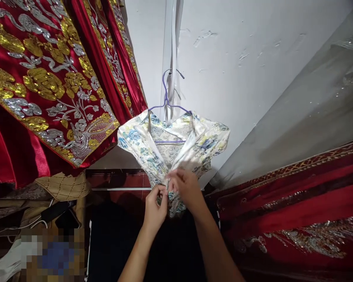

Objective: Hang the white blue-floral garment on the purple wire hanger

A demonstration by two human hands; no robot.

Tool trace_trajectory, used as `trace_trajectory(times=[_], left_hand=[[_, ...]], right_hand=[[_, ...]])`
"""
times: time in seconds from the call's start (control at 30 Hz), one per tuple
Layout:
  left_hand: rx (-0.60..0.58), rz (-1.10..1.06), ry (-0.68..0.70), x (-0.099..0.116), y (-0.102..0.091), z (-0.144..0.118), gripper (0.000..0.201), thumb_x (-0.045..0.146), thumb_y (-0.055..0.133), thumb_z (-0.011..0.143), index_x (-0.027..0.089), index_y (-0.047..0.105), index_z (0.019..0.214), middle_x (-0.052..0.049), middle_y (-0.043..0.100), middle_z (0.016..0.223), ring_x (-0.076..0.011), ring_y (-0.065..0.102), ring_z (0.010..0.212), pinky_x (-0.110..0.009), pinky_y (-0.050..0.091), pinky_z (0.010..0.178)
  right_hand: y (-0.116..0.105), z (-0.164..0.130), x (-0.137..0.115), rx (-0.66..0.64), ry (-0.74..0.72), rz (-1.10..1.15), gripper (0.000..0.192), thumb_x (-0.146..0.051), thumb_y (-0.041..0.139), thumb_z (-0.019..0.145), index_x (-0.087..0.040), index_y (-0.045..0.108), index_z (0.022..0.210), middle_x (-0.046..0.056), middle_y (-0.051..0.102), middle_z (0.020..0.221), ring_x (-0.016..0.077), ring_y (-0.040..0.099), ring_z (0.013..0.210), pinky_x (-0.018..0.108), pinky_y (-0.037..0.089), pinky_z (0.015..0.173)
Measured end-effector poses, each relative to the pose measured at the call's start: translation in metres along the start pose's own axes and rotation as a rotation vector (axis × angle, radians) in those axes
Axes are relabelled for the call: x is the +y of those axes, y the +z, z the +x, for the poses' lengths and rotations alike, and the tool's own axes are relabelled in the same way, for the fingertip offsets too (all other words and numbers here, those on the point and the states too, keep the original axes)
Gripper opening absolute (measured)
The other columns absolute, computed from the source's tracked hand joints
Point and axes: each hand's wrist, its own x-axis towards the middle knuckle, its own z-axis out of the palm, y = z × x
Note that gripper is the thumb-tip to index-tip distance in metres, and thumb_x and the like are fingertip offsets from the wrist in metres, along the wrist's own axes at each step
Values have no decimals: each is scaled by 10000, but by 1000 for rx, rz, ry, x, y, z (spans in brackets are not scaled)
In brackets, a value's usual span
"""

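A short-sleeved floral dress [207,145], white with blue and yellow flowers, hangs on a purple wire hanger [166,102]. Its collar lies open in a V. At the bottom of that V, my left hand [156,205] pinches the front edge of the dress between thumb and fingers. Close beside it, slightly higher and to the right, my right hand [186,188] is blurred by motion, its fingers bent at the same edge. Whether the right fingers grip the cloth cannot be made out. The lower part of the dress is bunched and partly hidden behind my hands.
Red satin garments [44,78] with gold and silver sequins hang at the left. A sheer pale fabric [297,105] and a red beaded garment [297,203] are on the right. The hanger hooks on a white strip [173,43] along the wall. Cables and cloths lie lower left.
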Motion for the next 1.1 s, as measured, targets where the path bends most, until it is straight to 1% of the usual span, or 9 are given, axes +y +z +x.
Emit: trace_trajectory(times=[0.2, 0.37, 0.5, 0.57, 0.67, 0.8, 0.87, 0.97, 1.1], left_hand=[[-126, 144, 33, -8, 7, 10, 185, 307, 469, 998, 183, 555, 891, 3, 537, 769, -141, 512, 714, -251, 406, 690], [-387, 279, 66, 19, -30, 62, 73, 229, 601, 890, 186, 582, 835, 8, 594, 724, -155, 568, 691, -260, 435, 671], [-30, 168, 402, 89, -59, 118, 323, 254, 567, 961, 207, 556, 1281, -21, 656, 913, -151, 616, 839, -282, 484, 819], [61, 230, 575, 123, -63, 141, 392, 267, 567, 976, 219, 534, 1364, -32, 654, 952, -145, 607, 810, -285, 487, 794], [41, 368, 717, 155, -58, 159, 184, 257, 543, 996, 185, 673, 1104, -42, 672, 926, -144, 606, 807, -277, 476, 773], [136, 450, 817, 165, -50, 159, 157, 237, 549, 992, 174, 669, 914, -42, 671, 869, -159, 603, 849, -302, 464, 825], [286, 394, 815, 164, -59, 160, 147, 245, 562, 986, 185, 671, 909, -42, 673, 887, -167, 599, 880, -318, 458, 861], [523, 90, 683, 154, -95, 172, 139, 267, 592, 967, 198, 673, 878, -32, 652, 883, -157, 599, 862, -293, 478, 834], [537, -596, 186, 109, -146, 184, 206, 233, 633, 914, 187, 571, 723, 12, 564, 685, -111, 576, 665, -214, 519, 713]], right_hand=[[-10, 65, -95, 81, -263, 99, 149, -240, 605, 825, -143, 704, 772, -10, 623, 543, 74, 455, 445, 201, 333, 435], [-3, 78, -98, 12, -324, 77, 169, -210, 555, 845, -143, 681, 755, -12, 615, 515, 72, 469, 439, 194, 334, 442], [-2, 70, -85, 25, -361, 101, 175, -183, 522, 851, -161, 645, 729, -28, 582, 485, 75, 463, 448, 192, 325, 451], [-4, 66, -88, 17, -400, 80, 177, -188, 529, 858, -165, 639, 720, -26, 581, 494, 79, 465, 458, 199, 328, 459], [-7, 67, -93, 21, -455, 23, 165, -226, 556, 876, -167, 650, 754, -23, 582, 518, 88, 462, 468, 217, 339, 477], [-7, 81, -69, 88, -411, -76, 174, -298, 586, 871, -172, 626, 758, -33, 525, 535, 98, 416, 471, 241, 283, 462], [-5, 86, -45, 85, -340, -195, 187, -285, 596, 835, -186, 574, 677, -44, 469, 534, 94, 366, 475, 250, 250, 465], [-5, 82, -14, 11, -287, -350, 264, -245, 580, 794, -204, 452, 567, -52, 386, 525, 93, 311, 509, 262, 230, 498], [-12, 58, 2, 7, -265, -291, 274, -235, 564, 764, -205, 428, 527, -58, 320, 499, 97, 285, 520, 274, 214, 517]])
